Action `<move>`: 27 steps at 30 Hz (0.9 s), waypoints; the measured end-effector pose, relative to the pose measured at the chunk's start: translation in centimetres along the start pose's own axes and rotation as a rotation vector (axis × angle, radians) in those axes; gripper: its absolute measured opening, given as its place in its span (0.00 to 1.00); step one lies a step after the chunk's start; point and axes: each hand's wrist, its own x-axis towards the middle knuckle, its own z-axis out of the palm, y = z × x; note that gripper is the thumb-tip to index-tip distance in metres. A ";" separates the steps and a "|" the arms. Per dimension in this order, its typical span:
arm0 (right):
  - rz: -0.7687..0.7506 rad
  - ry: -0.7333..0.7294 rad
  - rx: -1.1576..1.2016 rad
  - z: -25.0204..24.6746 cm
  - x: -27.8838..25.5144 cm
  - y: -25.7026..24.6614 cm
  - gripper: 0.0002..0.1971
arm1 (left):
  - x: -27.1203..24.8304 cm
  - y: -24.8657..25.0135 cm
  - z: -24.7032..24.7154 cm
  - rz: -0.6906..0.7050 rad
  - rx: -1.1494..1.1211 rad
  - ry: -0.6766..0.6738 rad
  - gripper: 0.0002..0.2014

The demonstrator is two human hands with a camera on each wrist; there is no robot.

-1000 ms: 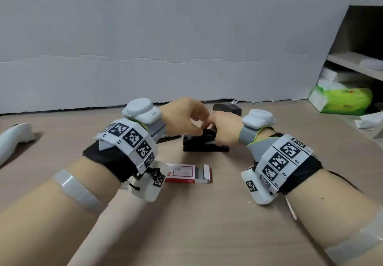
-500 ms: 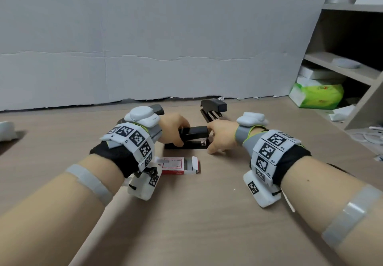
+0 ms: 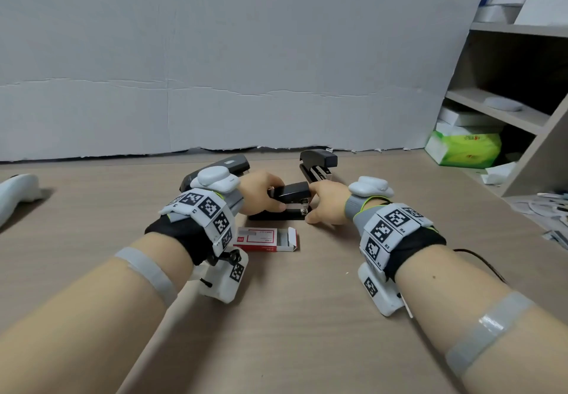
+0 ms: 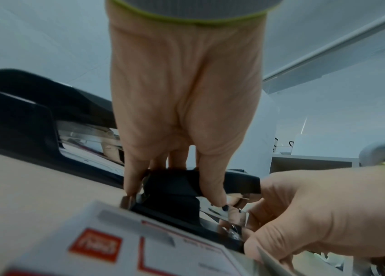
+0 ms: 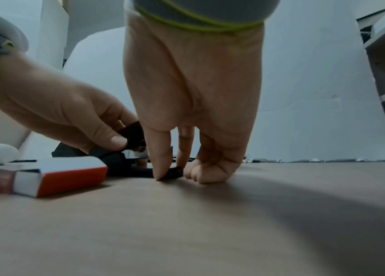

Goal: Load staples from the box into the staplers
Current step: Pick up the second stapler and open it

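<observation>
A small black stapler (image 3: 292,192) lies on the wooden table (image 3: 292,317) between my hands. My left hand (image 3: 278,198) grips its rear and top cover, fingers curled over it and thumb on the near side (image 4: 175,196). My right hand (image 3: 311,206) pinches its front end, index finger on top and thumb at the base (image 5: 170,168). The red and white staple box (image 3: 264,239) lies just in front, its right end open. A larger black stapler (image 3: 227,164) lies behind my left wrist. A third stapler (image 3: 318,164) lies at the back.
A white board (image 3: 246,86) closes off the back of the table. A shelf unit (image 3: 522,123) with a green tissue pack (image 3: 464,148) stands at the right, with papers (image 3: 547,209) below it. A white controller (image 3: 18,192) lies far left.
My hands have slid apart along the small stapler, so its top cover now shows between them. The view has swung to the right. The staple box has not moved.
</observation>
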 end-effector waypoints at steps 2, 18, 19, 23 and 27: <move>-0.004 0.023 0.008 0.0 0.0 0.1 0.16 | -0.1 -0.2 0.0 -0.016 -0.043 0.007 0.14; -0.004 0.075 -0.016 0.2 -0.5 -0.4 0.11 | -0.4 -0.4 0.0 -0.027 -0.228 0.050 0.17; 0.000 0.062 -0.019 0.2 -0.5 -0.4 0.11 | -0.4 -0.1 0.1 -0.007 -0.214 0.064 0.17; 0.018 0.046 -0.066 0.5 -0.2 -0.7 0.17 | -0.3 0.6 0.1 0.069 -0.121 0.074 0.19; 0.015 0.075 -0.071 0.6 0.0 -0.6 0.16 | -0.3 0.6 -0.1 0.168 -0.122 0.097 0.20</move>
